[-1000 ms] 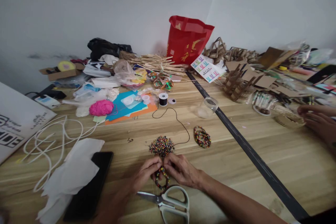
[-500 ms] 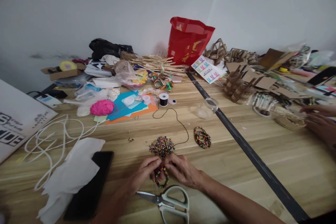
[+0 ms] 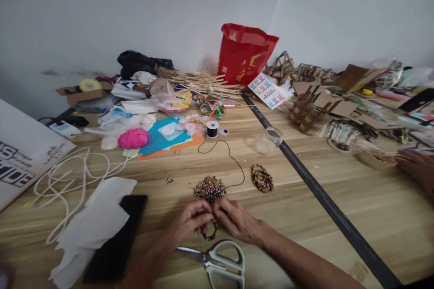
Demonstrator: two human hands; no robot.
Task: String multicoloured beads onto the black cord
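Head view first, from largest to smallest: one wooden table [image 3: 339, 189], crossed by one dark strip [image 3: 325, 203]; one red bag [image 3: 246, 52] at the wall; one white cloth [image 3: 98, 216] with one black phone [image 3: 117, 237] partly on it; one coil of white cord [image 3: 68, 176]; one bundle of sticks [image 3: 203, 82]; one pair of scissors [image 3: 220, 259] just before the hands; one pink yarn ball [image 3: 133, 138]; one clear jar [image 3: 267, 139]; one heap of loose coloured beads [image 3: 208, 187]; one small stack of finished bracelets [image 3: 261, 178], exact number not to tell; one black thread spool [image 3: 212, 128]. Two own hands: left hand [image 3: 188, 223] and right hand [image 3: 237, 221], close together, fingertips pinching one beaded bracelet [image 3: 210, 233] at its top, just before the bead heap and over the table. Step in hand, by judgement: closing or knotting the thread ends of the loop. Next move probably asks for steady tension on both ends, so no bead slips off, then a cut with the scissors nearby. At far right, one hand of another person [image 3: 415, 169], apart from this work.
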